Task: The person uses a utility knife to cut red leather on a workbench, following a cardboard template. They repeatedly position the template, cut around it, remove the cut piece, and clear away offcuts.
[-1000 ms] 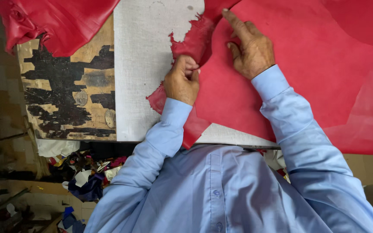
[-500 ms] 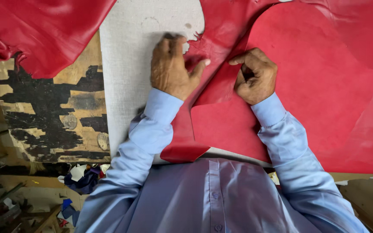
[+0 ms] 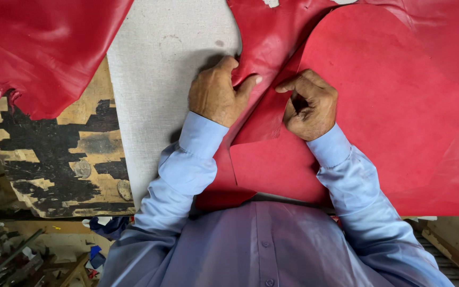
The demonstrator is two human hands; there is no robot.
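At the centre of the frame, the left hand (image 3: pixel 216 95) grasps the edge of a red leather sheet (image 3: pixel 399 106), thumb on top and fingers tucked under the fold. Just to its right, the right hand (image 3: pixel 309 103) rests clenched on the sheet, which covers the right half of the pale surface (image 3: pixel 155 79). Another red hide (image 3: pixel 43 48) lies upper left, over a worn wooden board (image 3: pixel 54 154).

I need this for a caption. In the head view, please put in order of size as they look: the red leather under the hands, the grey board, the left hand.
1. red leather, largest
2. grey board
3. left hand, smallest
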